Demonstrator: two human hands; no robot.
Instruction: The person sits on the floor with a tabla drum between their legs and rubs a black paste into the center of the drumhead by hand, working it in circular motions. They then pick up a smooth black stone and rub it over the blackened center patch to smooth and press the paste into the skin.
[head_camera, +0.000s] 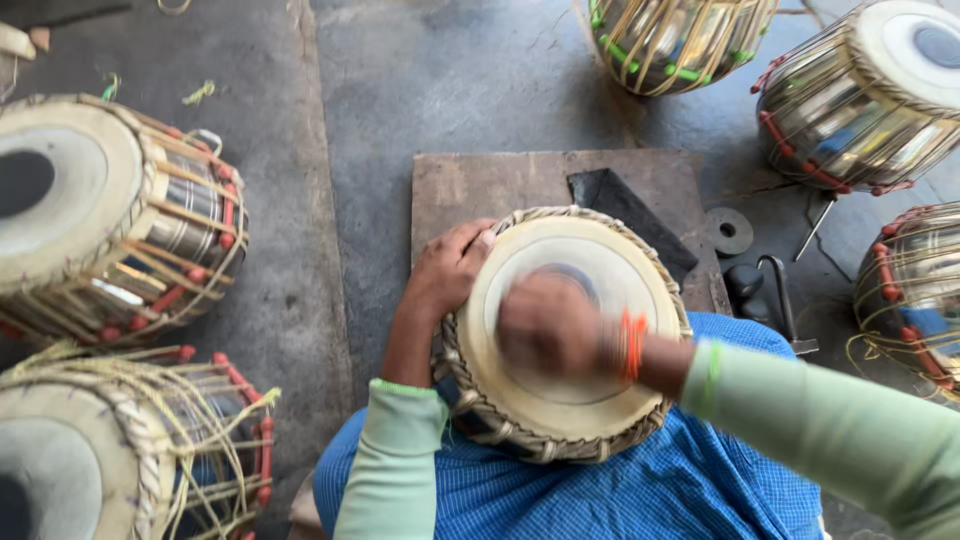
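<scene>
We rest a drum (570, 335) on our lap, over the blue cloth (640, 490), near a wooden board (480, 185). Our left hand (450, 265) grips the drum's left rim, fingers curled over it. Our right hand (548, 325) lies blurred on the drumhead; we cannot tell its fingers. More drums (100, 215) stand around.

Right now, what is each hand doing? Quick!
Left hand: curled on the rim of the drum, steadying it.
Right hand: over the drumhead, blurred; grip cannot be told.

right hand (548, 325) motion-blurred, grip unclear | drum centre (575, 275) hidden | left drums (90, 220) cropped
</scene>
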